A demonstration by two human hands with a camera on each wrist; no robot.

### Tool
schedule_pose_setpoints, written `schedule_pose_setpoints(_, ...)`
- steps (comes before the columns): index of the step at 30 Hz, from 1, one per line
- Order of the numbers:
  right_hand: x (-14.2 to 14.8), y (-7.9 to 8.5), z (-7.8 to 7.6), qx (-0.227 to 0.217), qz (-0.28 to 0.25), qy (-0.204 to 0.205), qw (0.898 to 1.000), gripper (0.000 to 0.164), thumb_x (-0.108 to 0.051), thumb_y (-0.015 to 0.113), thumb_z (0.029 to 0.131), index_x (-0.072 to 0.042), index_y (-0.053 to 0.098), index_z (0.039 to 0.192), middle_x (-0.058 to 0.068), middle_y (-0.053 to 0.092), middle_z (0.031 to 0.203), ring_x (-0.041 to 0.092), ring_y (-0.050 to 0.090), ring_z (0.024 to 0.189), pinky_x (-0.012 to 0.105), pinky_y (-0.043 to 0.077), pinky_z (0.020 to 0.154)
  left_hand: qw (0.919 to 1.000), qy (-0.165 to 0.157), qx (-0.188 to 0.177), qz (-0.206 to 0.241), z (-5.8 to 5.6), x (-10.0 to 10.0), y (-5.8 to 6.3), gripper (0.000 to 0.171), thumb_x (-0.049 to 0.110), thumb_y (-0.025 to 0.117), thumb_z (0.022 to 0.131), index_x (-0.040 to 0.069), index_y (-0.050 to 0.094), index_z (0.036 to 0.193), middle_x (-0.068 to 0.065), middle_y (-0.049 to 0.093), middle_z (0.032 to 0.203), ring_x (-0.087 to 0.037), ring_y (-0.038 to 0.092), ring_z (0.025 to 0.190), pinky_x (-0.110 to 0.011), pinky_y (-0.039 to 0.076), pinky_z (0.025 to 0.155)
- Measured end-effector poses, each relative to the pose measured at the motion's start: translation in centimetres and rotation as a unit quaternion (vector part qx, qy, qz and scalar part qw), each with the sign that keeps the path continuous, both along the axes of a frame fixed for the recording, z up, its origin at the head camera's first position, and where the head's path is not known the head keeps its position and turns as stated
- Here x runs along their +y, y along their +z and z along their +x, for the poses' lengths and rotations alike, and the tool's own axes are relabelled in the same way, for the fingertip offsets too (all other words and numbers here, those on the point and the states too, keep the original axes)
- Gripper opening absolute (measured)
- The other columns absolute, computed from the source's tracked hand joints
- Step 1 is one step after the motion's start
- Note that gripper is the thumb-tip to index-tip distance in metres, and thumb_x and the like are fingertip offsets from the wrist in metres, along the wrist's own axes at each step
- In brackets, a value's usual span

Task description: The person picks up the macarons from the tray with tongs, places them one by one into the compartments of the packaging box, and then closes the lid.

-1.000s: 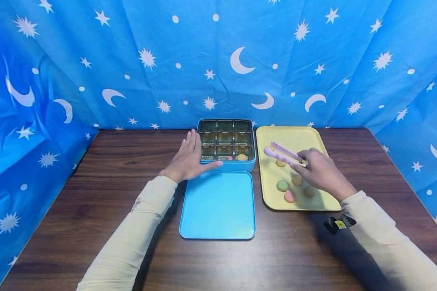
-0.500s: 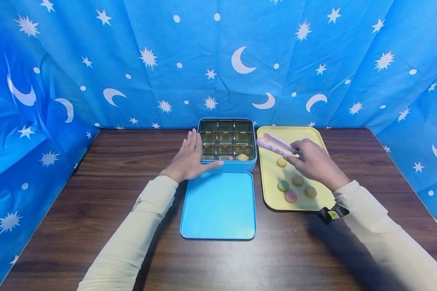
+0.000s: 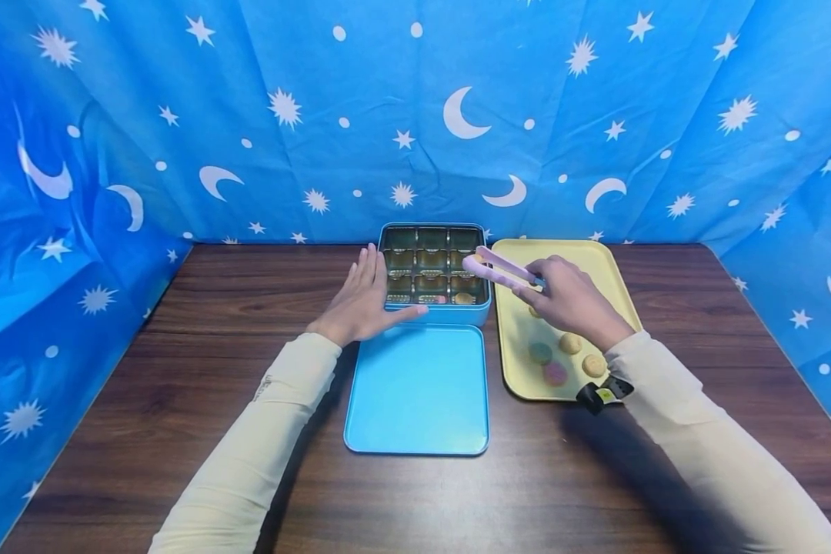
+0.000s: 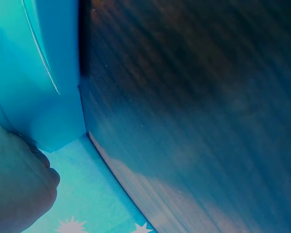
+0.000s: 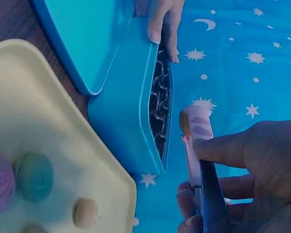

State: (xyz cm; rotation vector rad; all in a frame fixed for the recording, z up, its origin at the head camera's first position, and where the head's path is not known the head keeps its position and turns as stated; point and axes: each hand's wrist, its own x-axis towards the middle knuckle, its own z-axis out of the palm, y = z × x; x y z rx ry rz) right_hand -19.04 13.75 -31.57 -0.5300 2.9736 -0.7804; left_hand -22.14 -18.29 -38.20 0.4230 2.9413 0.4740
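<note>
My right hand [image 3: 573, 296] grips pink tongs [image 3: 507, 271] whose tips reach over the right rim of a blue tin [image 3: 446, 315]. Between the tips sits a small yellowish-brown cookie [image 5: 185, 123], clearest in the right wrist view. The tin has a divided insert; its front row shows a yellow cookie [image 3: 465, 298] at the right and a bit of pink [image 3: 432, 299] in the middle. My left hand [image 3: 356, 296] rests against the tin's left side, fingers straight, thumb along the front rim. In the left wrist view only part of that hand shows.
A yellow tray [image 3: 595, 269] right of the tin bears a green macaron [image 3: 541, 353], a pink macaron [image 3: 555, 375] and several tan cookies [image 3: 594, 365]. The blue lid [image 3: 418, 392] lies in front of the tin. A star-patterned blue cloth [image 3: 360, 154] hangs behind the table.
My right hand has moved left, carrying the tongs and cookie from above the tray to the tin's right rim. The left hand has stayed against the tin.
</note>
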Motion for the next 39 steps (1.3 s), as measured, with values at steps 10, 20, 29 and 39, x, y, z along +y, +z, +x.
schedule_pose_setpoints(10,-2.0,-0.3,-0.6,-0.017,-0.002,0.011,1.000,0.031,-0.020,0.065,0.100,0.008,0.068,0.113,0.019,0.063,0.099,0.030,0.053,0.084,0.041,0.042,0.068,1.0000,-0.003,0.000,-0.001,0.0,0.1,0.0,0.124,0.082,0.047,0.087,-0.003,-0.008,0.159,-0.019,-0.017,0.166,-0.028,-0.019,0.152,-0.045,-0.003,0.124)
schedule_pose_setpoints(20,-3.9,-1.0,-0.8,-0.018,-0.013,0.027,0.999,0.025,-0.020,0.067,0.099,0.005,0.070,0.105,0.015,0.060,0.091,0.028,0.052,0.079,0.036,0.041,0.062,1.0000,-0.003,0.001,-0.005,0.0,0.0,0.0,0.125,0.083,0.047,0.087,-0.003,-0.008,0.159,-0.017,-0.019,0.166,-0.028,-0.019,0.153,-0.045,-0.004,0.124)
schedule_pose_setpoints(29,-5.8,-1.2,-0.7,-0.029,-0.016,0.038,0.999,0.034,-0.022,0.065,0.100,0.007,0.068,0.117,0.017,0.062,0.098,0.028,0.054,0.082,0.036,0.044,0.064,1.0000,0.000,0.002,-0.005,-0.1,0.0,0.0,0.125,0.083,0.048,0.086,-0.002,-0.009,0.159,-0.017,-0.017,0.167,-0.028,-0.019,0.153,-0.045,-0.004,0.123)
schedule_pose_setpoints(39,-7.5,-1.5,-0.8,-0.038,-0.008,0.046,0.998,0.038,-0.022,0.065,0.101,0.008,0.066,0.125,0.020,0.064,0.109,0.029,0.054,0.087,0.035,0.045,0.063,1.0000,-0.004,0.001,-0.008,0.0,0.0,0.1,0.124,0.082,0.047,0.087,-0.003,-0.008,0.159,-0.019,-0.017,0.166,-0.029,-0.019,0.153,-0.046,-0.004,0.123)
